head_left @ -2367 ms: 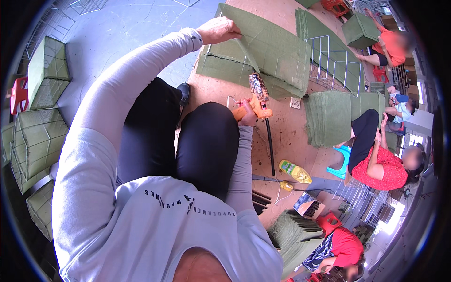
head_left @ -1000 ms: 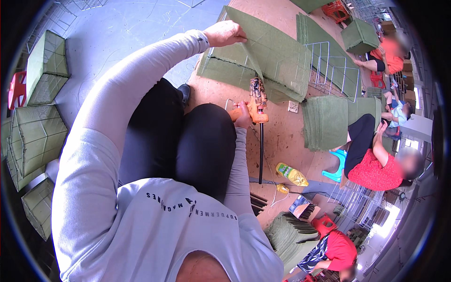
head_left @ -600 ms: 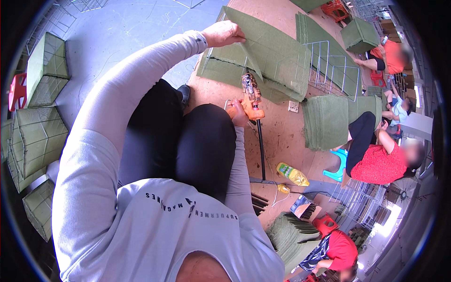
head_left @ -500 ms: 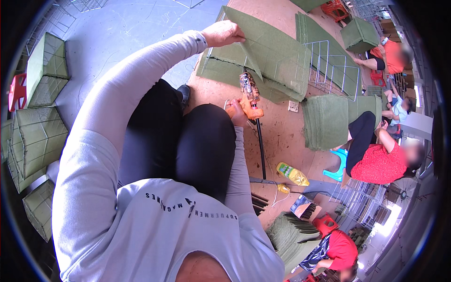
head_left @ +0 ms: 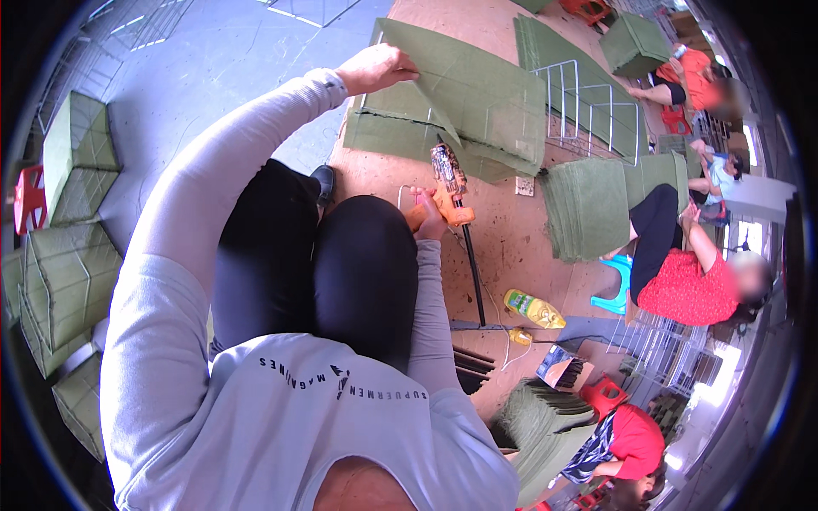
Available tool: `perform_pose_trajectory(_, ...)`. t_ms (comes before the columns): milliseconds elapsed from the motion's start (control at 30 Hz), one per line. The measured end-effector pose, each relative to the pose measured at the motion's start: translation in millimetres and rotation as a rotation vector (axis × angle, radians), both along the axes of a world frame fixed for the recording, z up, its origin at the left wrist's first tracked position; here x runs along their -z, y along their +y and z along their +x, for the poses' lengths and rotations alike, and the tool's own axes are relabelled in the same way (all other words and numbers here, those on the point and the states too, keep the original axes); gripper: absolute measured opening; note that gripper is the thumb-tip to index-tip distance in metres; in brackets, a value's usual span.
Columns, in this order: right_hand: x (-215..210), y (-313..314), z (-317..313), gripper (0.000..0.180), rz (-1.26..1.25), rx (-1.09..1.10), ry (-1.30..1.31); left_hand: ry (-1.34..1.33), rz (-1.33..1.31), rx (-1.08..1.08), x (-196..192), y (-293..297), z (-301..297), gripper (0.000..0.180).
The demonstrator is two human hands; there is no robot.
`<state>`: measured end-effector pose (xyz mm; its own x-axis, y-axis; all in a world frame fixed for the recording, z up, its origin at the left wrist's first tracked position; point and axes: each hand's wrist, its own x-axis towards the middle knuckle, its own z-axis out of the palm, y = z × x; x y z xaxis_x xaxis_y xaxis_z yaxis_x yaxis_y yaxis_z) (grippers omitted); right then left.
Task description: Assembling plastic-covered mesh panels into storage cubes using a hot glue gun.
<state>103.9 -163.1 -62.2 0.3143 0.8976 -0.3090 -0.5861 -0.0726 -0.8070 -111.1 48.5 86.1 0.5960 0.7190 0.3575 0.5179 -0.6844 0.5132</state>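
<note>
My left hand (head_left: 379,68) is closed on the edge of a green felt sheet (head_left: 486,72), holding a flap of it raised. The felt covers a box-like wire frame lying on the brown work surface (head_left: 375,175), and part of the wire shows at the near left edge. In my right hand (head_left: 433,220) is an orange glue gun (head_left: 448,175), gripped by its handle. A long black glue stick (head_left: 474,272) sticks out of its back end. The gun's dark, stained nozzle points at the felt just below the lifted flap; whether it touches is hard to tell.
Stacked green felt (head_left: 584,209) and a white wire frame (head_left: 588,102) lie to the right. A yellow bottle (head_left: 533,308) stands near a cable. Felt-covered boxes (head_left: 81,157) fill the left side. Several co-workers sit at the right, one in a red top (head_left: 690,289).
The whole view has shifted slightly. My left hand still holds the flap up, and the glue gun stays close to the felt, a little to the right along it.
</note>
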Motion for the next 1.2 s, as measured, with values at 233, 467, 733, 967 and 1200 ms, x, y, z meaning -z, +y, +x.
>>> perform_pose_trajectory(233,10.1,-15.3,14.7,0.014,0.052,0.07,0.117,0.036,0.002,0.131,3.8,-1.6,-17.0,0.017)
perform_pose_trajectory(467,20.2,-16.1,16.2,0.015,0.008,0.058,0.151,0.304,0.274,0.218,2.0,-11.2,-5.8,0.01)
perform_pose_trajectory(733,12.7,-10.9,7.4,0.011,-0.037,0.028,0.202,0.269,0.323,-0.033,-12.8,-6.0,3.9,0.01)
perform_pose_trajectory(967,34.0,4.9,14.0,0.01,0.02,0.044,0.364,0.198,0.337,-0.062,-15.2,-0.8,21.5,0.013)
perform_pose_trajectory(1200,28.3,-1.7,14.6,0.01,-0.005,0.017,0.456,0.189,0.243,-0.006,-8.7,-3.2,7.6,0.012)
